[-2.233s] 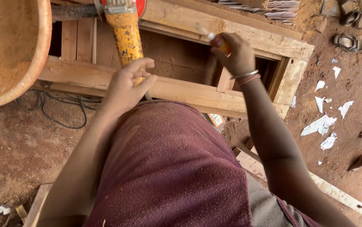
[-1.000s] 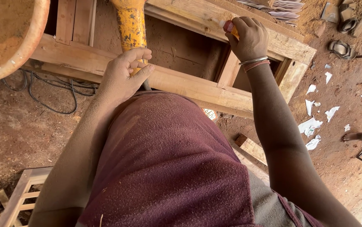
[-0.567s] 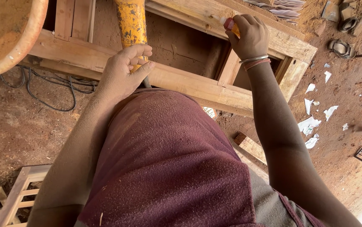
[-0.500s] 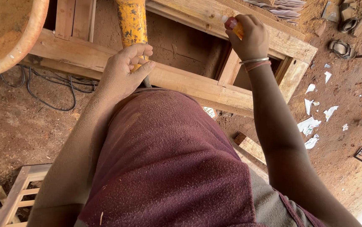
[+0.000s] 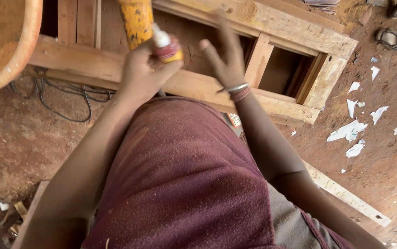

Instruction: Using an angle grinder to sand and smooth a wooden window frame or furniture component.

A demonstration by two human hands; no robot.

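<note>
Standing right by this one. Going left to right across the frame: upper left there's a big orange basin (image 5: 2, 44), dusty inside, and under its rim a tangle of black cable (image 5: 65, 103) on the dirt floor (image 5: 23, 143). Next to that, top middle-left, a worn yellow tool handle (image 5: 136, 20) lies over the wooden frame (image 5: 295, 37).

The left hand (image 5: 145, 74) sits just left of centre near the top, curled around a small glue bottle (image 5: 167, 46), red and yellow with a white nozzle pointing up. Thumb and fingers are pinching the body of it, right beside the yellow handle, over the near rail of the frame.

Just to the right of the bottle, close but not touching, is the right hand (image 5: 224, 57), spread with fingers apart, holding nothing. It's a bit motion-blurred, bangles at the wrist, hovering above the open middle of the frame.

My take on doing this bit well: grip the bottle low on the body so the nozzle stays clear, keep it upright until it's over the joint, and keep the free hand off any wet spot.

Far right, scraps of white paper (image 5: 350, 131) litter the floor, and a sandal (image 5: 392, 39) lies in the upper right corner.
</note>
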